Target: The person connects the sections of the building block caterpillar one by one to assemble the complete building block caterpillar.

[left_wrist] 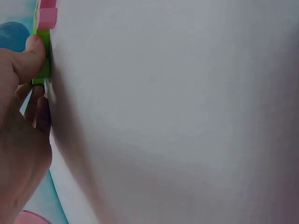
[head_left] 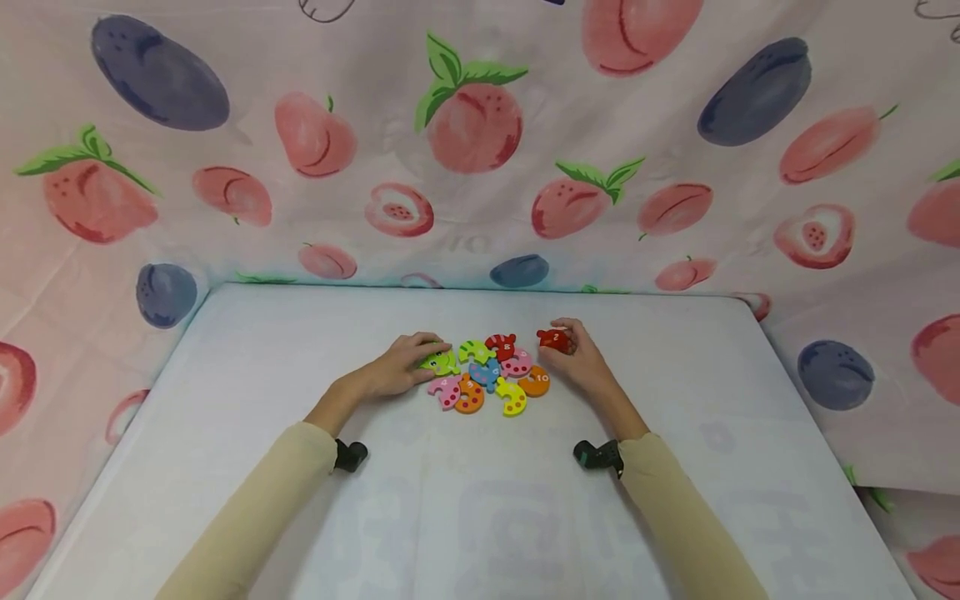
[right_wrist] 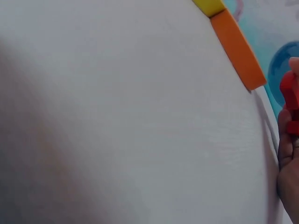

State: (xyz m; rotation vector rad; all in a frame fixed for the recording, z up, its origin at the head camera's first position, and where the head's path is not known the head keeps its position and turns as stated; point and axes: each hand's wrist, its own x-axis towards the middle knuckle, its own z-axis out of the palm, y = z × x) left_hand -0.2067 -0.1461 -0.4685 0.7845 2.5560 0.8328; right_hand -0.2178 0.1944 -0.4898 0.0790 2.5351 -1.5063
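Observation:
My right hand point(head_left: 585, 363) pinches a red puzzle piece point(head_left: 552, 340) marked 2, just right of a cluster of colourful numbered puzzle pieces. In the right wrist view that red piece point(right_wrist: 290, 95) sits between thumb and fingers, partly cut off by the frame edge. My left hand point(head_left: 400, 367) holds a green puzzle piece point(head_left: 444, 363) with a face at the cluster's left end; the left wrist view has the thumb against the side of this green piece point(left_wrist: 43, 67). Nearby lie a pink piece point(head_left: 443, 392), a blue piece point(head_left: 483, 375) and another red piece point(head_left: 501, 346) marked 8.
An orange piece point(head_left: 535, 382) marked 10 and a yellow piece point(head_left: 513, 397) form the cluster's right and front sides. Everything lies on a white-covered table point(head_left: 480, 492). Fruit-printed cloth point(head_left: 472, 208) hangs behind the table's back edge.

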